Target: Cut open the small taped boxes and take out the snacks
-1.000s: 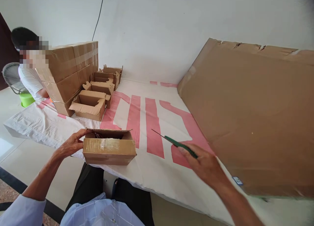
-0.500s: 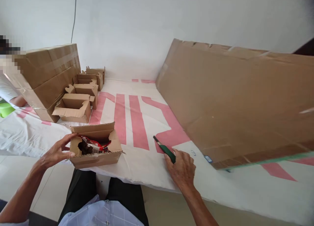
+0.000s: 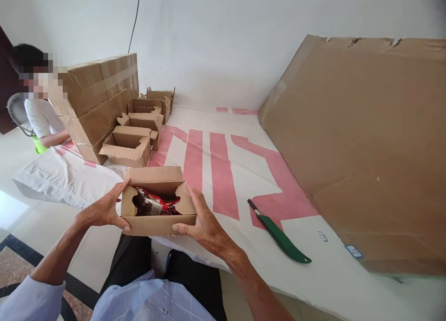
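Both of my hands grip a small open cardboard box at the table's front edge. My left hand holds its left end, thumb on the front wall. At the right end is my right hand, fingers along the side and thumb on the front. Inside lies a red and white plastic packet with dark contents. The box's back flap stands up. To the right of my right hand, a knife with a green handle lies on the cloth, its short dark blade pointing away to the left.
Several open small boxes stand in a row at the left, beside a stack of taped cartons. A person sits behind the stack. A large cardboard sheet or box takes up the right side of the cloth-covered table.
My right hand has let go of the knife, which now lies on the cloth, and has moved left onto the box. The box has turned slightly. The view has shifted left.
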Tool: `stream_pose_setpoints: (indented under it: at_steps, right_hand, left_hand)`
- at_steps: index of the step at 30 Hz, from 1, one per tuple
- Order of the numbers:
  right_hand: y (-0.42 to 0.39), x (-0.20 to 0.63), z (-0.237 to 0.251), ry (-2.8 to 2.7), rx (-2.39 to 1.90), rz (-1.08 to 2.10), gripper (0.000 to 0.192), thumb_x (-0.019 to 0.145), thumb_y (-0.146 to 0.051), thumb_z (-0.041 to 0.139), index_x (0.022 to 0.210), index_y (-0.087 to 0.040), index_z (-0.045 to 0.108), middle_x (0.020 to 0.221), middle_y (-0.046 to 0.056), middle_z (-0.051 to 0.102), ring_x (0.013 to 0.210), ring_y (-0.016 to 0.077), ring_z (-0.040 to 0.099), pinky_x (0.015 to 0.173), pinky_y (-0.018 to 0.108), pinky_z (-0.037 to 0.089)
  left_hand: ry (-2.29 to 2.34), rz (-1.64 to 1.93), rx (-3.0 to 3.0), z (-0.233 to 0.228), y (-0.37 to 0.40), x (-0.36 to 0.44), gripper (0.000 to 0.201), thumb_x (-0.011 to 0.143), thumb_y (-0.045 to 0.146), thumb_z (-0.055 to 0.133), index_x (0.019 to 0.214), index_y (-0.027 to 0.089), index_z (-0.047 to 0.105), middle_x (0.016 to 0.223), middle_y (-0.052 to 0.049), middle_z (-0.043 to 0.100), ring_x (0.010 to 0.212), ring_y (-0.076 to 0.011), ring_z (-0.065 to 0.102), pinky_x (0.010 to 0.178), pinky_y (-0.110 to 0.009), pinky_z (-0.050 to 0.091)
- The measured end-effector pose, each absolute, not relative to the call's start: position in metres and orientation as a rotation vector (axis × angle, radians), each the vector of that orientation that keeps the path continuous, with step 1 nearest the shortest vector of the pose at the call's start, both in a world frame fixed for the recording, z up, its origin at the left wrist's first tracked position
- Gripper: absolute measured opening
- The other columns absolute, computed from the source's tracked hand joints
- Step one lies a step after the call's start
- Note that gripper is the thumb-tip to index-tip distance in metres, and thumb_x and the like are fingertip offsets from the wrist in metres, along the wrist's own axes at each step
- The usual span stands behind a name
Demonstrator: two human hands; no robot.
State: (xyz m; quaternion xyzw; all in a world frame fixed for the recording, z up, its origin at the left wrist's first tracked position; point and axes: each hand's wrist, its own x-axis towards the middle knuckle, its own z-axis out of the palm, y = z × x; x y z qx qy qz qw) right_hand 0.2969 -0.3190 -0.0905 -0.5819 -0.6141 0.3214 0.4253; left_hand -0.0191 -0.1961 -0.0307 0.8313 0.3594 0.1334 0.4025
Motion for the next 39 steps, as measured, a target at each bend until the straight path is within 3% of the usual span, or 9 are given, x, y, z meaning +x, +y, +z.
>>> stream_pose_setpoints:
  at_steps: [3, 6, 11, 15, 19, 23, 28, 33, 39]
  right_hand:
    - [-0.315, 0.294, -0.102, -1.59, -1.521, 0.665, 0.111, 0.083, -0.042, 0.082, 0.17, -0.037, 0.014, 0.176, 0.009, 0.023, 0.163, 0.0328, 0.024, 0.132, 0.056, 0.025]
    - [-0.311, 0.299, -0.108, -1.633, -1.56, 0.585, 0.105, 0.086, -0.048, 0.079, 0.17, -0.035, 0.018, 0.175, 0.01, 0.026, 0.162, 0.0328, 0.027, 0.13, 0.056, 0.031]
    - [-0.298, 0.313, -0.092, -1.844, -1.65, 0.236, 0.058, 0.098, -0.054, 0.062, 0.146, -0.022, 0.062, 0.16, 0.018, 0.051, 0.151, 0.0394, 0.043, 0.121, 0.063, 0.038]
    - [-0.284, 0.313, -0.065, -2.117, -1.538, -0.071, 0.036, 0.104, -0.042, 0.055, 0.123, -0.021, 0.076, 0.148, 0.016, 0.064, 0.147, 0.0387, 0.046, 0.118, 0.06, 0.038]
    - [-0.263, 0.305, -0.046, -2.46, -1.444, 0.013, 0.04, 0.108, -0.032, 0.045, 0.1, -0.019, 0.082, 0.109, 0.013, 0.08, 0.12, 0.0303, 0.063, 0.107, 0.048, 0.041]
    - [-0.25, 0.31, -0.031, -2.579, -1.51, 0.035, 0.046, 0.108, -0.035, 0.048, 0.079, -0.018, 0.079, 0.082, 0.01, 0.075, 0.091, 0.0249, 0.063, 0.092, 0.042, 0.041]
    - [-0.263, 0.336, -0.013, -2.514, -1.419, -0.104, 0.035, 0.103, -0.037, 0.059, 0.078, -0.019, 0.075, 0.087, 0.008, 0.071, 0.091, 0.0238, 0.06, 0.089, 0.038, 0.041]
    - [-0.277, 0.356, -0.025, -2.279, -1.702, -0.239, 0.019, 0.097, -0.031, 0.064, 0.085, -0.019, 0.073, 0.094, 0.012, 0.073, 0.098, 0.0294, 0.062, 0.09, 0.042, 0.044]
    - [-0.277, 0.339, -0.07, -1.774, -1.741, 0.216, 0.021, 0.099, -0.026, 0.053, 0.108, -0.019, 0.072, 0.101, 0.009, 0.078, 0.092, 0.0235, 0.069, 0.085, 0.034, 0.051]
  left_hand:
    - [0.898, 0.364, 2.173, -0.036, -0.187, -0.016, 0.136, 0.065, 0.051, 0.096, 0.171, 0.028, 0.015, 0.167, -0.019, 0.034, 0.151, -0.0429, 0.039, 0.12, -0.059, 0.043]
    - [0.868, 0.38, 2.229, -0.04, -0.177, -0.011, 0.13, 0.065, 0.043, 0.096, 0.17, 0.026, 0.021, 0.161, -0.018, 0.042, 0.145, -0.0402, 0.045, 0.121, -0.058, 0.041]
    - [0.861, 0.41, 2.211, -0.047, -0.17, -0.002, 0.129, 0.063, 0.039, 0.095, 0.169, 0.024, 0.023, 0.159, -0.019, 0.041, 0.145, -0.0414, 0.044, 0.115, -0.056, 0.047]
    - [0.854, 0.427, 2.2, -0.049, -0.173, 0.001, 0.13, 0.064, 0.041, 0.095, 0.17, 0.025, 0.021, 0.157, -0.017, 0.043, 0.142, -0.0412, 0.046, 0.114, -0.057, 0.047]
    - [0.833, 0.427, 2.173, -0.05, -0.173, 0.002, 0.132, 0.064, 0.04, 0.094, 0.171, 0.026, 0.018, 0.162, -0.019, 0.038, 0.145, -0.0409, 0.044, 0.113, -0.054, 0.049]
    - [0.831, 0.45, 2.173, -0.052, -0.172, 0.002, 0.135, 0.063, 0.044, 0.096, 0.171, 0.026, 0.018, 0.159, -0.018, 0.042, 0.145, -0.0416, 0.044, 0.118, -0.057, 0.044]
    - [0.84, 0.441, 2.139, -0.054, -0.172, 0.003, 0.137, 0.062, 0.043, 0.096, 0.171, 0.027, 0.016, 0.161, -0.018, 0.04, 0.147, -0.042, 0.042, 0.118, -0.058, 0.043]
    - [0.85, 0.455, 2.106, -0.055, -0.172, 0.001, 0.135, 0.063, 0.048, 0.096, 0.171, 0.028, 0.018, 0.167, -0.019, 0.033, 0.15, -0.0435, 0.039, 0.115, -0.057, 0.048]
    - [0.818, 0.536, 2.08, -0.06, -0.171, -0.006, 0.127, 0.069, 0.054, 0.093, 0.171, 0.036, 0.019, 0.17, -0.015, 0.034, 0.148, -0.0467, 0.044, 0.113, -0.058, 0.051]
